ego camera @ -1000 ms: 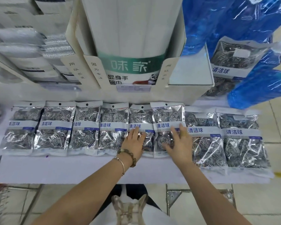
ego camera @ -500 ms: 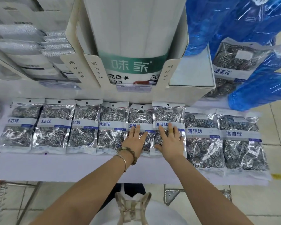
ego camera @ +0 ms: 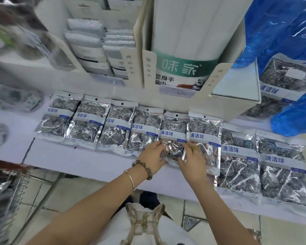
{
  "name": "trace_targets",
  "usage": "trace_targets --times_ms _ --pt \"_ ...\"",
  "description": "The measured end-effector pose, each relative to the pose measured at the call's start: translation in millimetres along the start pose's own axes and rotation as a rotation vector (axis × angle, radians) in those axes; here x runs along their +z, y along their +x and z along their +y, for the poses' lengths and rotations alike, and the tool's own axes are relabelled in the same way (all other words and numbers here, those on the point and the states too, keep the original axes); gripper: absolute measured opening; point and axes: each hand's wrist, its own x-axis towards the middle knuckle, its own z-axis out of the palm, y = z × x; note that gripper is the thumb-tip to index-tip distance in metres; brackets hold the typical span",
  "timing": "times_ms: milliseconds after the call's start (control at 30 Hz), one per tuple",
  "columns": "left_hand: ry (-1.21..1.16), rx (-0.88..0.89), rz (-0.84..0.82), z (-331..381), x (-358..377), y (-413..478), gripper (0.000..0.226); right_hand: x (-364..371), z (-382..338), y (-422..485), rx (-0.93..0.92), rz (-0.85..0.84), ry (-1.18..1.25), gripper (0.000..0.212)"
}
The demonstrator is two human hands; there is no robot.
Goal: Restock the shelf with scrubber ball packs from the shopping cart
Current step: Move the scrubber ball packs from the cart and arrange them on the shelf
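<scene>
Several silver scrubber ball packs lie side by side in a row on the white shelf (ego camera: 81, 161). My left hand (ego camera: 152, 158) grips the lower end of the fifth pack (ego camera: 173, 128), its fingers curled over the foil. Close to it on the right, my right hand (ego camera: 193, 163) pinches the lower left edge of the sixth pack (ego camera: 204, 131), which overlaps the fifth and looks slightly lifted there. Two bigger-looking packs (ego camera: 237, 156) lie to the right. The wire shopping cart (ego camera: 5, 191) shows at the lower left, blurred.
A cardboard display box of white cloths (ego camera: 184, 68) stands right behind the row. Grey cloth packs (ego camera: 88, 38) sit to its left. Blue plastic bags (ego camera: 281, 32) hang at the right, half covering another scrubber pack (ego camera: 281, 82). Tiled floor lies below the shelf edge.
Both hands drew back from lying flat on the fifth and sixth packs to their lower ends, where the fingers curled onto them. The view swung to the left.
</scene>
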Motion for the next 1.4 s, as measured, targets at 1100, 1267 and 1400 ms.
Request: trace_targets --times_ms 1100,1267,1400 --pt "-0.591 -1.115 0.95 -406.6 -68.7 -512.4 0.041 253.1 -511.1 -211.0 -1.071 -0.602 -0.081 0.046" --pt "-0.665 -1.218 1.007 -436.9 -66.0 -537.0 0.042 280.7 -556.5 -221.7 -1.114 -0.691 -0.149 0.048" --pt "-0.677 -1.284 1.004 -465.5 -77.0 -543.1 0.044 305.7 -602.7 -220.8 -1.146 -0.737 -0.176 0.045"
